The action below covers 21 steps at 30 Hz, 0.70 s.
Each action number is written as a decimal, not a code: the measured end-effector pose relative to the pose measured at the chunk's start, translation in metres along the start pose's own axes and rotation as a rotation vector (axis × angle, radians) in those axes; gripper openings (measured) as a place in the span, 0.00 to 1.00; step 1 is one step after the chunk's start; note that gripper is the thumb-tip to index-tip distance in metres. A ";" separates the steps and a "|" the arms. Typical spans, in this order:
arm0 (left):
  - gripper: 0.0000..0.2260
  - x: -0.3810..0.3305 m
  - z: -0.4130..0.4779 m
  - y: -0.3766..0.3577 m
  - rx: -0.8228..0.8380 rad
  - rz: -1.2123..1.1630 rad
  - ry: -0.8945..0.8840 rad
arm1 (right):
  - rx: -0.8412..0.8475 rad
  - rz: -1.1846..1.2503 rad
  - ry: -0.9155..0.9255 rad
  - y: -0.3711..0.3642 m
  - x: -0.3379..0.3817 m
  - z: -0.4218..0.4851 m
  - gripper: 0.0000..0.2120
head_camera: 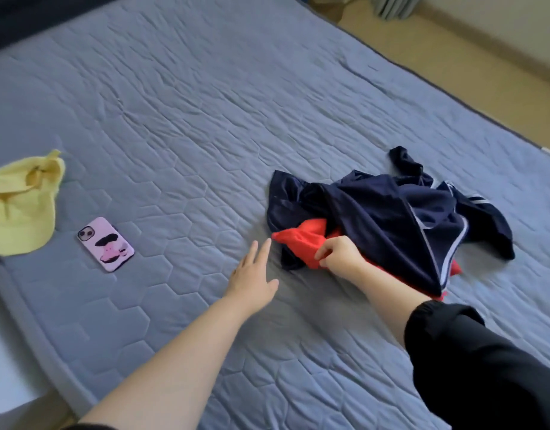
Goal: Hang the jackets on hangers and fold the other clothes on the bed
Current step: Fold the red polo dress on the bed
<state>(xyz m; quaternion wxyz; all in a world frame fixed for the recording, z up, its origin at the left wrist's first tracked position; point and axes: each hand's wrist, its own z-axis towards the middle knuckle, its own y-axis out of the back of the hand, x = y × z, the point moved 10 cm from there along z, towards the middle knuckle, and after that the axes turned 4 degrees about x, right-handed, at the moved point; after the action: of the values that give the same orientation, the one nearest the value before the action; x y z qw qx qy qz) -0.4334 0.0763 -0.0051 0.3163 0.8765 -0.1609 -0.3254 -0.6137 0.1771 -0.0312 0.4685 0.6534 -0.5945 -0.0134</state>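
At the far left edge of the bed [180,97], a yellow garment [22,203] lies crumpled and part-flattened on the grey quilted cover, and just beside it to the right sits a phone [106,244] in a pink case, face down. Nearer the middle, the left hand [255,274] reaches forward with fingers straight and spread, holding nothing – its fingertips close to the tip of the red garment [304,240] but apart from it. Right of that, the right hand [340,254] pinches a fold of the red cloth between thumb and curled fingers, its black sleeve [472,361] pushed up the forearm. The red piece lies mostly buried under a navy garment [376,218] with white piping (a track jacket by the look of it, though I cannot be sure), heaped toward the right side of the bed. The step in hand seems to be drawing the red piece free so it can be laid flat and folded. The risk is that the two are tangled: a pull on one pinched fold could drag the navy piece along – bunching both, or sliding them toward the bed's edge. A small pinch may also slip off the cloth, and spreading it leftward could sweep cloth over the phone.
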 end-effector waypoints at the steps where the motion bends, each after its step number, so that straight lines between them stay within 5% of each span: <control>1: 0.39 -0.006 0.000 0.005 0.003 -0.047 -0.015 | 0.021 0.043 0.029 0.001 0.009 -0.009 0.15; 12: 0.41 -0.097 -0.024 0.068 0.062 -0.357 -0.283 | 0.008 0.481 0.254 0.093 0.112 -0.094 0.18; 16: 0.34 -0.125 -0.051 0.105 0.029 -0.473 -0.294 | -0.049 0.587 0.334 0.135 0.166 -0.128 0.17; 21: 0.21 -0.161 -0.087 0.174 -0.193 -0.301 -0.295 | -0.126 0.609 0.424 0.183 0.226 -0.173 0.16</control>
<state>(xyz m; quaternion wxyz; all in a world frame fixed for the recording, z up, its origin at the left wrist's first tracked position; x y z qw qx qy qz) -0.5071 0.0637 0.2368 0.3196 0.7994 -0.0412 -0.5071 -0.5877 0.1281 0.3023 0.6029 0.4047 -0.6495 0.2257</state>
